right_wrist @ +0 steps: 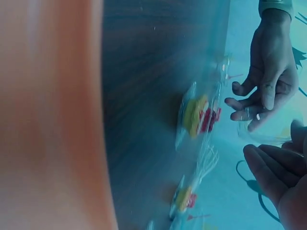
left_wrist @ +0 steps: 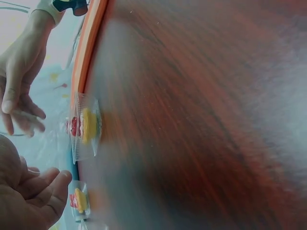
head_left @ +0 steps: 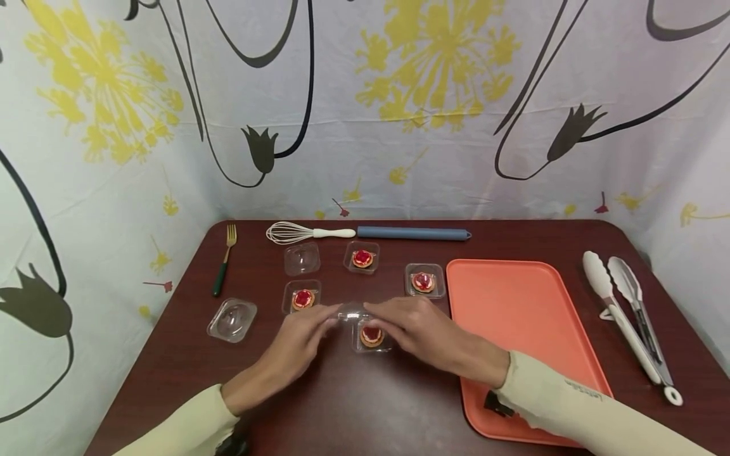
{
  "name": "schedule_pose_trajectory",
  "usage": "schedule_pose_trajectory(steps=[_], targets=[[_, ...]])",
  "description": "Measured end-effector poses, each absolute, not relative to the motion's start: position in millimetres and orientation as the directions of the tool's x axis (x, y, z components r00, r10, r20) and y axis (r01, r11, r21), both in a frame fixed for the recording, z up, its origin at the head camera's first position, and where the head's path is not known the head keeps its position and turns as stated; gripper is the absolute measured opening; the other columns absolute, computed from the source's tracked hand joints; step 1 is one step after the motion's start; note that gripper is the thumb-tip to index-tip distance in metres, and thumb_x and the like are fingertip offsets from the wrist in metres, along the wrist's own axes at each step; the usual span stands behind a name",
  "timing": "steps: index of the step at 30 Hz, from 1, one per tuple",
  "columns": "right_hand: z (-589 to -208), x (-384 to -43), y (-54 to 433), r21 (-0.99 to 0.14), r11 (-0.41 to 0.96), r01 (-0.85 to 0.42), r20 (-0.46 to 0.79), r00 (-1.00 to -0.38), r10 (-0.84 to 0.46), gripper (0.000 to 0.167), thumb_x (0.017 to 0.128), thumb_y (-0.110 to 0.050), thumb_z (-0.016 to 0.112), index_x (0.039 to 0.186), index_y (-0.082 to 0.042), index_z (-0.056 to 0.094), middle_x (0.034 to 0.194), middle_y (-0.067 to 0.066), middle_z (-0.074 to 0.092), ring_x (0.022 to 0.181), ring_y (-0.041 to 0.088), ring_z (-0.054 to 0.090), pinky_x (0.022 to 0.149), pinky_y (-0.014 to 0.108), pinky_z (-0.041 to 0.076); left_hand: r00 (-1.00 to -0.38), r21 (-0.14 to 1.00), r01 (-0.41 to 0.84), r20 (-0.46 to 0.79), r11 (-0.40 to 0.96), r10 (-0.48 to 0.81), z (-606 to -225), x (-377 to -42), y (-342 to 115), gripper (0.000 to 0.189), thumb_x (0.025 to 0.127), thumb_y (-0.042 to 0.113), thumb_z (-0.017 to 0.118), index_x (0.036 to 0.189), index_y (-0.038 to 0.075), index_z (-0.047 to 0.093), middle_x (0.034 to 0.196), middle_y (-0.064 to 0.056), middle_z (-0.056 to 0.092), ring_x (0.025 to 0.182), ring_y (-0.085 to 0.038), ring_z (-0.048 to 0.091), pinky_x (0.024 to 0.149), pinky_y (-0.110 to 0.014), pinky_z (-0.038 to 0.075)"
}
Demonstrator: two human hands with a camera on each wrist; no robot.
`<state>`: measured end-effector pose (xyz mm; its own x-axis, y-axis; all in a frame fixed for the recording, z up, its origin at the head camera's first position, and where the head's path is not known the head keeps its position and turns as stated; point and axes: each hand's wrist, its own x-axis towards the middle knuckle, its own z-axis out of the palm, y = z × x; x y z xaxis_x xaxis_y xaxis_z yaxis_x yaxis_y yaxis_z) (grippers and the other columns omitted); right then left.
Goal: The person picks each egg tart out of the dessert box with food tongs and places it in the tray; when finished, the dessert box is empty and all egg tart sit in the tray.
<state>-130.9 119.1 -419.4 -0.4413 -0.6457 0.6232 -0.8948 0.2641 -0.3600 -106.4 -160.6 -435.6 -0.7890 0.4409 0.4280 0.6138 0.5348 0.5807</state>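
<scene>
In the head view, a clear plastic lid [head_left: 352, 313] is held between both hands, above a small red-topped tart [head_left: 371, 337] in a clear plastic container [head_left: 383, 348]. My left hand [head_left: 299, 335] pinches the lid's left edge. From the other side, my right hand [head_left: 424, 329] pinches its right edge. The lid is apart from the container in the right wrist view, where the tart [right_wrist: 196, 116] stands below the hands. Three more tarts sit in clear containers: one at the left [head_left: 303, 299], one at the back [head_left: 362, 258], one at the right [head_left: 423, 282].
Two clear plastic pieces [head_left: 232, 320] [head_left: 302, 259] lie at the left. An orange tray [head_left: 507, 304] and tongs [head_left: 633, 323] are at the right. A whisk [head_left: 308, 233], a blue rolling pin [head_left: 413, 234] and a green-handled fork [head_left: 224, 263] lie along the back and left.
</scene>
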Motion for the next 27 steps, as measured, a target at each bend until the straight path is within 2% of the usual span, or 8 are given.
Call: schedule_pose_trajectory(steps=[3,6,10,15,20,24,27], targets=[[-420.2,-131.5,110.1,-0.41,0.257,-0.875,0.622,-0.475,-0.622,0.024,0.098,-0.002,0.082,0.122,0.002,0.081,0.11,0.009,0.083,0.1,0.017,0.081,0.09,0.027,0.064,-0.803,0.588,0.596,0.444,0.546,0.398,-435.1,-101.0,-168.9,0.021,0.101,-0.003,0.075,0.12,0.001,0.081,0.104,-0.004,0.082,0.091,-0.012,0.076,0.083,-0.035,0.065],[-420.5,-132.4,102.4,-0.476,0.263,-0.839,0.598,-0.528,-0.603,0.016,0.1,-0.004,0.081,0.116,-0.002,0.083,0.105,0.005,0.084,0.096,0.012,0.08,0.087,0.023,0.064,-0.819,0.607,0.573,0.446,0.551,0.36,-434.0,-96.0,-176.2,0.014,0.099,0.0,0.078,0.111,0.005,0.083,0.093,0.003,0.079,0.078,-0.002,0.067,0.069,-0.026,0.06],[-422.2,-133.9,93.5,-0.554,0.265,-0.789,0.559,-0.589,-0.584,0.012,0.101,-0.004,0.081,0.112,-0.004,0.083,0.103,0.002,0.083,0.096,0.008,0.078,0.084,0.021,0.063,-0.859,0.658,0.511,0.404,0.553,0.314,-432.5,-91.2,-183.3,0.009,0.098,0.004,0.082,0.105,0.01,0.083,0.083,0.008,0.074,0.067,0.002,0.061,0.06,-0.022,0.055],[-426.5,-135.4,81.2,-0.598,0.272,-0.754,0.514,-0.621,-0.592,0.015,0.102,-0.005,0.079,0.117,-0.002,0.08,0.109,0.007,0.083,0.096,0.008,0.077,0.084,0.021,0.063,-0.922,0.741,0.386,0.293,0.549,0.253,-433.0,-87.6,-191.9,0.008,0.097,0.006,0.083,0.101,0.013,0.08,0.075,0.009,0.072,0.062,-0.004,0.063,0.057,-0.025,0.055],[-430.7,-137.1,69.9,-0.62,0.314,-0.719,0.439,-0.65,-0.621,0.017,0.106,-0.006,0.074,0.122,-0.003,0.079,0.111,0.006,0.083,0.085,0.003,0.07,0.08,0.02,0.061,-0.968,0.803,0.24,0.156,0.546,0.197,-435.2,-84.5,-200.1,0.006,0.098,0.005,0.082,0.098,0.01,0.077,0.077,0.006,0.074,0.064,-0.013,0.069,0.058,-0.025,0.054],[-432.8,-140.0,64.1,-0.578,0.362,-0.731,0.4,-0.641,-0.655,0.02,0.104,-0.002,0.074,0.124,-0.002,0.08,0.111,0.006,0.082,0.095,0.009,0.073,0.089,0.024,0.061,-0.986,0.854,0.114,0.035,0.508,0.163,-439.5,-83.8,-203.6,0.005,0.101,0.005,0.079,0.097,0.006,0.076,0.08,0.002,0.075,0.065,-0.014,0.07,0.057,-0.026,0.055],[-433.7,-141.6,60.0,-0.521,0.403,-0.752,0.38,-0.627,-0.68,0.02,0.102,-0.002,0.076,0.121,-0.002,0.082,0.105,0.004,0.08,0.097,0.014,0.07,0.088,0.026,0.059,-0.989,0.879,0.035,-0.039,0.476,0.144,-443.0,-83.4,-206.1,0.005,0.103,0.007,0.077,0.099,0.004,0.077,0.081,0.0,0.076,0.064,-0.015,0.07,0.055,-0.026,0.055]])
